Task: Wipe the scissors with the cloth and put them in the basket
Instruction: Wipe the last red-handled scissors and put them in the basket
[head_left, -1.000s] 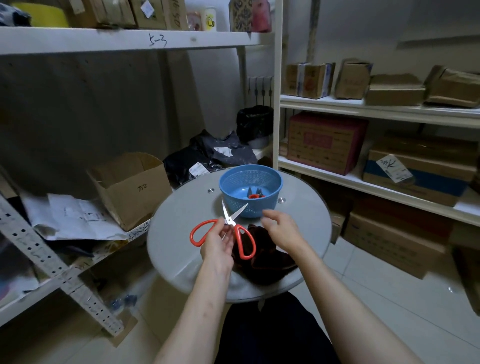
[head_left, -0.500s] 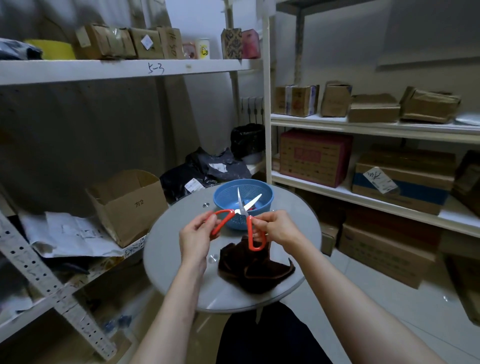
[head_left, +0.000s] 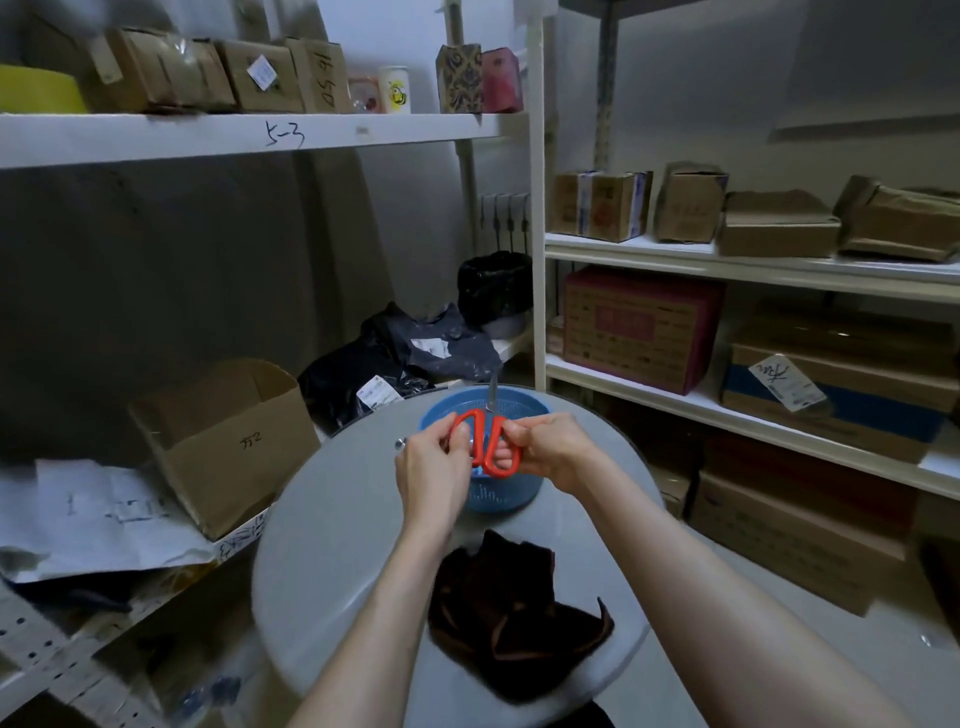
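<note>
- Scissors (head_left: 491, 441), red-handled, steel-bladed: were held over the blue plastic mesh basket (head_left: 506, 493), long axis pointing to 12 o'clock.
- Left hand (head_left: 431, 467) and right hand (head_left: 556, 447) each gripped one loop.
- Dark brown cloth (head_left: 509, 608) lay at 6 o'clock.

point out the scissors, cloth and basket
scissors (head_left: 491, 447): head view, on the red handle loop
cloth (head_left: 514, 623): head view, middle of the dark folds
basket (head_left: 506, 496): head view, on its blue front wall

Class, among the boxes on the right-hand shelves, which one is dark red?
The large box beside the white upright, one shelf below the top row. The others there are brown cardboard, one with a blue band.
</note>
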